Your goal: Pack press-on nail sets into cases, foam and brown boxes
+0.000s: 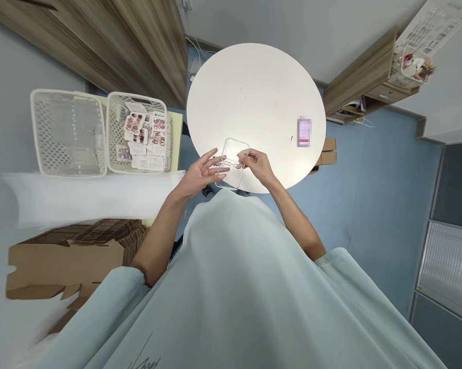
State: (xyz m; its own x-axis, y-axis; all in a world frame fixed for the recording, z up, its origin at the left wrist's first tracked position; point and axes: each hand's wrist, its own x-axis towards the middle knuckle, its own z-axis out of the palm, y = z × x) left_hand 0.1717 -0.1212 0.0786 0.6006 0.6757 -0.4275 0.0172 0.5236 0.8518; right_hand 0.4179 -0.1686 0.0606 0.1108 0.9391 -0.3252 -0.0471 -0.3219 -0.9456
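Note:
A clear plastic case [235, 148], hinged and unfolded, lies at the near edge of the round white table, its lower half reaching past the rim. My left hand [200, 177] is at the left side of the case, fingers stretched and apart, some of them over the hinge area. With thumb and fingers pinched together, my right hand [258, 165] grips the right side of the case near the hinge. Whether something small is also between those fingertips cannot be made out.
The round table [254, 87] carries a phone-like purple object [304, 132], blurred out, on its right. At left stand a basket of nail-set packs [136, 169] and a basket of clear cases [69, 173]. Flattened cardboard boxes [65, 261] lie lower left; a wooden cabinet [365, 77] stands right.

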